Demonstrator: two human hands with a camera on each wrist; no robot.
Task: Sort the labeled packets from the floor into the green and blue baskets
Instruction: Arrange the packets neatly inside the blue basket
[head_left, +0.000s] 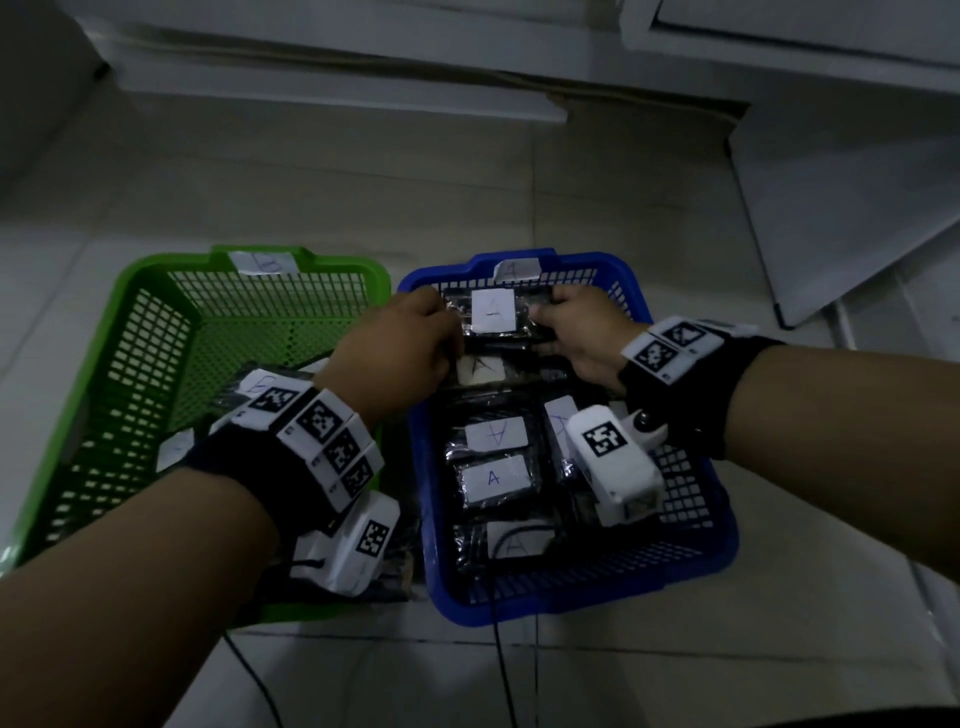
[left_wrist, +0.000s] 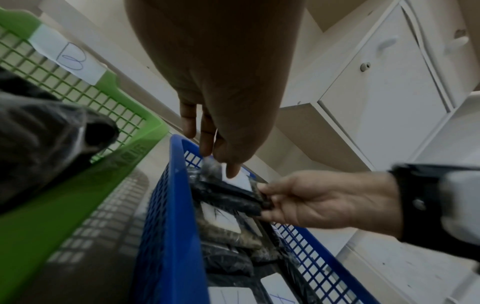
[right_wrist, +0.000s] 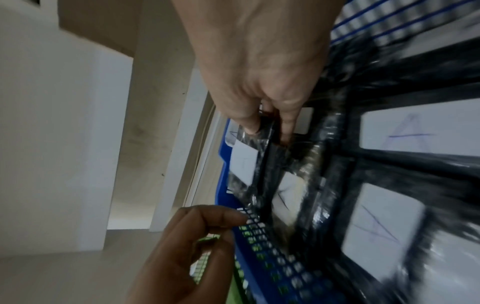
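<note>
A black plastic-wrapped packet with a white "A" label (head_left: 492, 310) is held over the far end of the blue basket (head_left: 571, 608). My left hand (head_left: 451, 325) pinches its left edge and my right hand (head_left: 540, 318) pinches its right edge. In the left wrist view the left fingers (left_wrist: 207, 144) and thumb close on the packet (left_wrist: 228, 194), with the right hand (left_wrist: 265, 197) at its other end. In the right wrist view the right fingers (right_wrist: 285, 127) grip the wrapping. Several "A" packets (head_left: 493, 478) lie in the blue basket. The green basket (head_left: 78, 395), tagged "B" (left_wrist: 70, 56), holds a few packets (head_left: 257, 384).
The two baskets stand side by side on a pale tiled floor (head_left: 260, 171). Black cables (head_left: 501, 670) trail over the floor at the front. White cabinets (left_wrist: 384, 86) line the back, and a white board (head_left: 857, 208) leans at the right.
</note>
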